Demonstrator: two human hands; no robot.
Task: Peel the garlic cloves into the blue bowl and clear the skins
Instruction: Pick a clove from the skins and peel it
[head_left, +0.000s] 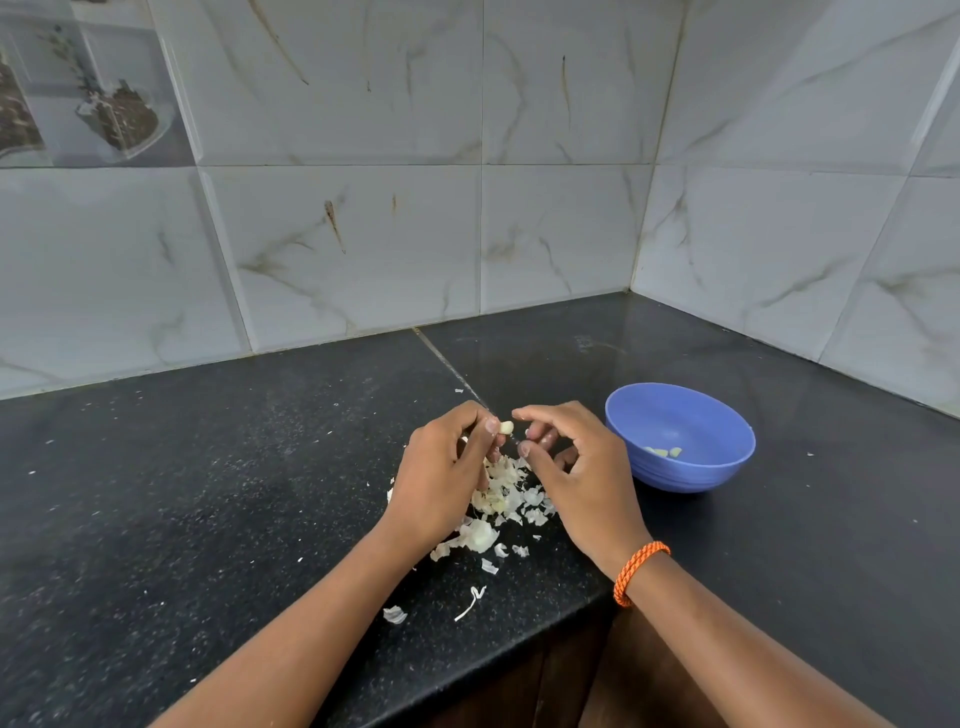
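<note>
Just below the grip, between the two wrists, a heap of garlic skins (501, 499) lies on the black counter (208, 467), with loose flakes nearer the counter edge. The left hand (441, 467) pinches a pale garlic clove (506, 427) between thumb and fingers. The right hand (571, 467), with an orange bracelet (638, 571) on its wrist, has its curled fingers just beside the clove; contact cannot be told. Right of the grip stands the blue bowl (727, 426), holding a few peeled cloves (664, 452).
</note>
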